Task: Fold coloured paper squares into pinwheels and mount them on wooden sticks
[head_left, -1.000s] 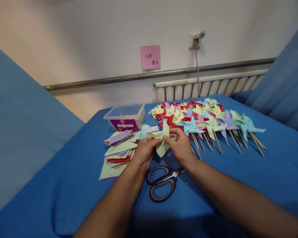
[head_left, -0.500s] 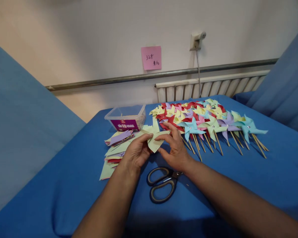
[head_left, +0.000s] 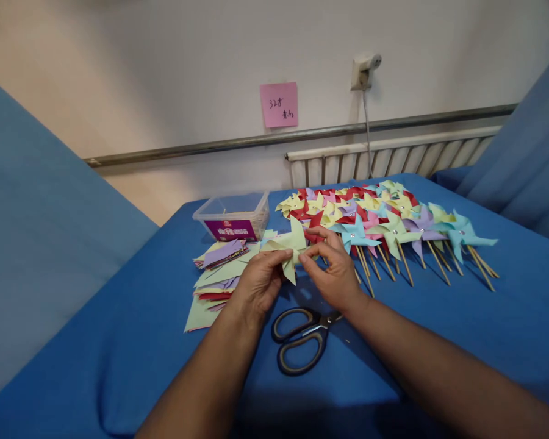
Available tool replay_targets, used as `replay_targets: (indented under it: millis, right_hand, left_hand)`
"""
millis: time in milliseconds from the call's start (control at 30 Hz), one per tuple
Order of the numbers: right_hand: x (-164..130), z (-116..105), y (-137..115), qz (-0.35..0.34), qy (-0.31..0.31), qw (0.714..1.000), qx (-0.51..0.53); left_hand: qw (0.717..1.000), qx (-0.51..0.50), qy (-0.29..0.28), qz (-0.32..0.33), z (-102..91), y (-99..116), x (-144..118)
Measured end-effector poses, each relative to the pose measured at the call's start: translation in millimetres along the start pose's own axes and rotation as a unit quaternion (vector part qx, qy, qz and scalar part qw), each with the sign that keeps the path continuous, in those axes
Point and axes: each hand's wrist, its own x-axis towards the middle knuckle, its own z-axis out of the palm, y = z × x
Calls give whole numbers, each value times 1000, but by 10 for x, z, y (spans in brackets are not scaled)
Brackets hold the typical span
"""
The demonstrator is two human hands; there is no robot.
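- Your left hand pinches the left side of a pale green paper pinwheel, with the thumb and fingers closed on the paper.
- Your right hand grips the same pinwheel from the right, and its fingertips are pressed together at the centre of the folded paper.
- You hold the pinwheel in the air just above the table, which has a blue cloth on it, and the pinwheel has no stick that I can see.
- Black-handled scissors lie on the cloth just under your wrists, and their blades point to the right.
- A stack of cut coloured paper squares lies to the left of your left hand.
- A clear plastic box with a purple label stands behind that stack.
- Many finished pinwheels on wooden sticks lie in rows on the right, near your right hand.
- A pink note sticks on the wall behind.
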Motion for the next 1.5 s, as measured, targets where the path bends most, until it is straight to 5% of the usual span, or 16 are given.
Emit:
replay_targets:
  millis: [867, 1500]
  right_hand:
    - [60, -34, 63, 24, -14, 997, -77]
    - [35, 33, 110, 107, -1, 994, -4]
  left_hand:
    - [998, 53, 30, 0, 107, -14, -68]
    - [998, 64, 26, -12, 119, 3, -92]
